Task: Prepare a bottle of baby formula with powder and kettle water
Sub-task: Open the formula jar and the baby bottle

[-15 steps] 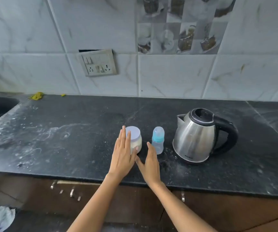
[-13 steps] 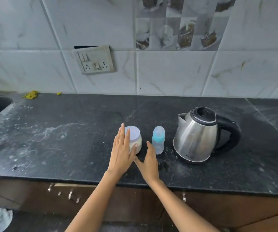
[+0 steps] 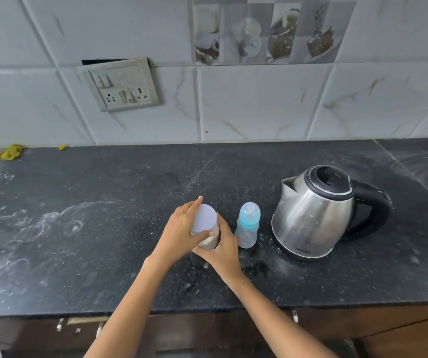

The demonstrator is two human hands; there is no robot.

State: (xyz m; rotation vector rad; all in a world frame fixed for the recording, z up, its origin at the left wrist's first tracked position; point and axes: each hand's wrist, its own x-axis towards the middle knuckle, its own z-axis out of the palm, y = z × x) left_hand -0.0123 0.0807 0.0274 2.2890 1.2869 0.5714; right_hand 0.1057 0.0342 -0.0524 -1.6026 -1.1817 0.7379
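Both hands are now closing around the powder jar (image 3: 206, 228), where a moment ago they were flat and open beside it. That left hand (image 3: 182, 232) is wrapping over the pale round lid (image 3: 203, 219), with its thumb pressing on the near edge and its fingers reaching past the far side. Her right hand (image 3: 223, 250) is gripping the lower part of the jar from the side nearer the kettle (image 3: 313, 215), so the jar is being held tight by both hands and the lid is still sitting on top. It is hard to tell if the jar is lifting off the dark counter (image 3: 104, 228) or still standing on it. A small baby bottle (image 3: 247, 226) with a blue collar and clear cap is standing upright just to the left of the kettle, between the kettle and the jar, close to the right hand but not touching it. Shiny and silver, the kettle is sitting with its black lid shut, its spout pointing toward the bottle and its black handle pointing away. Far to the left of the kettle, white powdery smears are showing on the counter. Up on the tiled wall behind, left of the kettle, a switch plate (image 3: 121, 83) is hanging a bit crooked.
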